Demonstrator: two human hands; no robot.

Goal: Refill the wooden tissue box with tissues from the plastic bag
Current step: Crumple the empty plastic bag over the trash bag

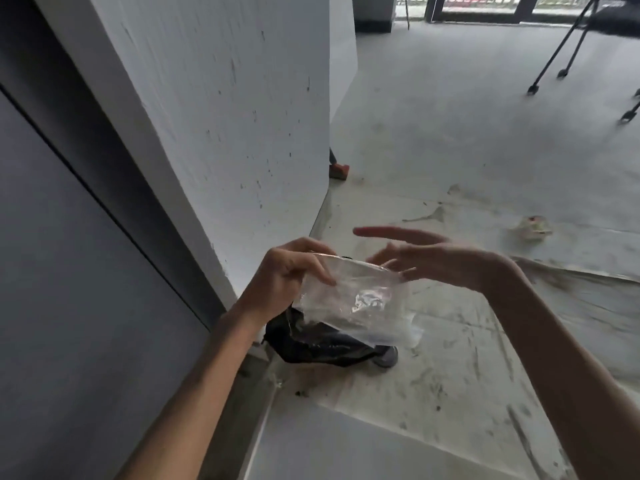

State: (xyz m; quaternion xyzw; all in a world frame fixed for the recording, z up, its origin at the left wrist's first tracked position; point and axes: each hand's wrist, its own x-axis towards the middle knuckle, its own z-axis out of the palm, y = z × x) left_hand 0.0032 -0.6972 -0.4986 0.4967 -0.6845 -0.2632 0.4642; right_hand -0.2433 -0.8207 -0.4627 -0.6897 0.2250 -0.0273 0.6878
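**Clear bag held over black bin liner, beside white pillar**

Item 1. Left hand (289, 271): raised in front of the person, fingers curled, thumb and forefingers pinching the upper left edge of the plastic bag (360, 303). Closed on the bag.

Item 2. Right hand (433, 261): beside the bag's upper right corner, palm turned toward the left hand, fingers spread and extended, slightly blurred. Open. Fingertips sit right at the bag's top edge; whether they touch it cannot be told.

Item 3. Plastic bag: transparent, crumpled, hanging from the left hand in mid-air. Its top edge runs between the two hands. Light glints off creased film near the middle; whether any tissues lie inside cannot be made out.

Item 4. Black bin liner (318, 344): glossy, bunched, on the floor directly under the clear bag, at the foot of the white pillar (225, 116).

Item 5. Floor (467, 375): pale, streaked with dark scuffs and stains. A crumpled scrap of litter (531, 228) lies well apart, to the right.

Item 6. Dark grey wall panel (69, 271): left of the pillar.

Item 7. Tripod legs (561, 46): black, far right, upper corner.
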